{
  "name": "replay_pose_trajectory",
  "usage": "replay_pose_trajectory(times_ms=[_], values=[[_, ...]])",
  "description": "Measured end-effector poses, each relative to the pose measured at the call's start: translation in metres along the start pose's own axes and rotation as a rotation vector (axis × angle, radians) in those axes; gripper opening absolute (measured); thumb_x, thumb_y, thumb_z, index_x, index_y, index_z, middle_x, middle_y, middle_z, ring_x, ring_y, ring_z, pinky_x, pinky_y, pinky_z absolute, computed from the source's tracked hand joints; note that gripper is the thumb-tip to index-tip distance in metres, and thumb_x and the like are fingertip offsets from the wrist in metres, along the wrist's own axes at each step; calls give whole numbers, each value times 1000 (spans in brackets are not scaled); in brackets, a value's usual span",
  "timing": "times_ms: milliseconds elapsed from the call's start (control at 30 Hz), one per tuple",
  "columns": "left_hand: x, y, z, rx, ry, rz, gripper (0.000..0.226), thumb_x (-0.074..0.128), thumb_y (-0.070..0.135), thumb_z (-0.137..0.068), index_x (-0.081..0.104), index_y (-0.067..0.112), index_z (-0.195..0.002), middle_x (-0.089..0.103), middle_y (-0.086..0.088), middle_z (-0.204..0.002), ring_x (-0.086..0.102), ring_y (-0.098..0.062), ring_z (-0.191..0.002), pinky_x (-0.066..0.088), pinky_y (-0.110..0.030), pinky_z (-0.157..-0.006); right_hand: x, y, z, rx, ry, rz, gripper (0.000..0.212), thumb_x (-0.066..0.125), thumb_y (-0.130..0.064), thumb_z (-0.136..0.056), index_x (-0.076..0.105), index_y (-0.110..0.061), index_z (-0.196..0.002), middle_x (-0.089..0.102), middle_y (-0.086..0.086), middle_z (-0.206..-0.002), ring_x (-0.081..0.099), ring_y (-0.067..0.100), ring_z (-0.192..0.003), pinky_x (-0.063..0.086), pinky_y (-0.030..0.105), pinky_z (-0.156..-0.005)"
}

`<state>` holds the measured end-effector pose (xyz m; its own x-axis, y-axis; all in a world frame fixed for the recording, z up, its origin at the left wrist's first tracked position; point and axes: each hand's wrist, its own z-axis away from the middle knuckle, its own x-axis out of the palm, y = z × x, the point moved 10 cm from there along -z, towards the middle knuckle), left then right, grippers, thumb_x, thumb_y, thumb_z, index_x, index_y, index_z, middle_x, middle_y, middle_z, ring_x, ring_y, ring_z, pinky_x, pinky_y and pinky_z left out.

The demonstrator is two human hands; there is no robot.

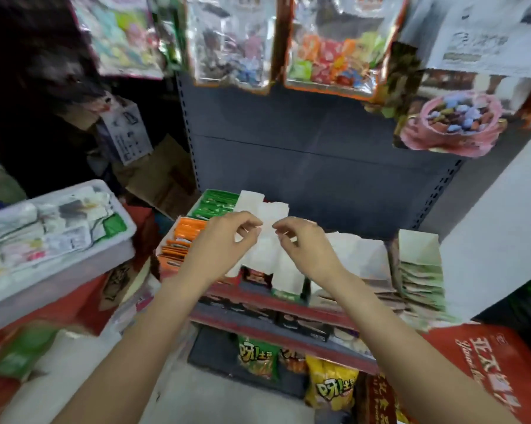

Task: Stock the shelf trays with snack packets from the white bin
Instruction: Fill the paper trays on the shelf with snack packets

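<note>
My left hand and my right hand are close together over the shelf trays. Each pinches, thumb to forefinger, the top of a white piece standing in the middle tray; blur hides whether it is a packet or a tray flap. Left of it, one tray holds green packets and another holds orange packets. A white tray at the right holds pale green packets. The white bin stands at my left, filled with several mixed packets.
Large snack bags hang above the grey shelf back panel. Green and yellow snack bags stand on the lower shelf. A red bag lies at the lower right, and cardboard boxes are stacked behind the bin.
</note>
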<state>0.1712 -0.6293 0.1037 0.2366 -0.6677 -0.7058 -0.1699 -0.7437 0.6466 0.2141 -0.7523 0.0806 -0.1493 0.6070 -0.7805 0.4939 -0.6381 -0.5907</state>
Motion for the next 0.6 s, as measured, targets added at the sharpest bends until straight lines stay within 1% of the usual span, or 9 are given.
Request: replay_pose_trajectory(times_ms=[133, 200, 233, 333, 367, 400, 467, 500, 600], values=[[-85, -80, 37, -91, 171, -88, 13, 61, 17, -89, 70, 19, -98, 69, 4, -89, 62, -9, -81, 47, -25, -74, 71, -87, -27, -108, -63, 96, 32, 47, -12, -95, 57, -13, -125, 58, 7, -125, 55, 22, -112, 43, 33, -96], [-119, -119, 55, -168, 214, -125, 12, 60, 17, -89, 69, 16, -96, 69, 3, -87, 60, -10, -76, 42, -20, -69, 109, -124, -40, -155, -110, 148, 34, 47, -12, -94, 55, -13, -127, 55, 9, -125, 51, 25, -117, 43, 36, -96], [-133, -140, 63, -217, 221, -157, 13, 59, 18, -89, 69, 15, -96, 69, 2, -88, 60, -12, -77, 40, -20, -68, 129, -141, -46, -171, -141, 164, 34, 47, -12, -94, 54, -13, -127, 55, 9, -126, 48, 25, -119, 42, 37, -96], [-166, -207, 86, -355, 194, -246, 14, 56, 22, -89, 67, 17, -97, 69, -2, -96, 63, -21, -89, 50, -33, -76, 188, -182, -64, -200, -235, 177, 35, 47, -12, -91, 53, -11, -126, 52, 12, -124, 46, 28, -122, 43, 40, -95], [-177, -227, 91, -384, 189, -272, 14, 55, 22, -90, 67, 17, -96, 69, -4, -97, 63, -24, -91, 51, -37, -76, 207, -194, -71, -207, -264, 186, 36, 47, -12, -91, 52, -11, -127, 52, 13, -123, 46, 29, -121, 43, 41, -95], [-187, -247, 96, -409, 185, -296, 15, 54, 21, -91, 66, 16, -97, 68, -6, -99, 62, -26, -92, 51, -38, -75, 224, -205, -78, -216, -291, 193, 37, 47, -12, -91, 51, -11, -128, 51, 13, -124, 45, 30, -121, 43, 41, -95], [-205, -284, 103, -461, 166, -337, 20, 53, 20, -92, 65, 13, -105, 65, -9, -106, 60, -26, -97, 49, -35, -76, 255, -224, -91, -226, -346, 197, 41, 47, -13, -92, 47, -11, -133, 48, 13, -129, 42, 30, -123, 43, 41, -97], [-212, -303, 105, -489, 140, -360, 23, 53, 19, -92, 63, 11, -111, 63, -11, -111, 58, -27, -102, 47, -35, -79, 269, -232, -98, -231, -369, 194, 42, 46, -13, -93, 45, -11, -135, 46, 12, -132, 40, 29, -125, 42, 40, -98], [-223, -360, 107, -559, -21, -459, 38, 52, 19, -93, 53, 11, -130, 51, -14, -133, 46, -31, -121, 42, -40, -97, 302, -249, -120, -224, -408, 120, 45, 44, -15, -96, 38, -11, -140, 41, 10, -138, 35, 26, -130, 37, 36, -101]])
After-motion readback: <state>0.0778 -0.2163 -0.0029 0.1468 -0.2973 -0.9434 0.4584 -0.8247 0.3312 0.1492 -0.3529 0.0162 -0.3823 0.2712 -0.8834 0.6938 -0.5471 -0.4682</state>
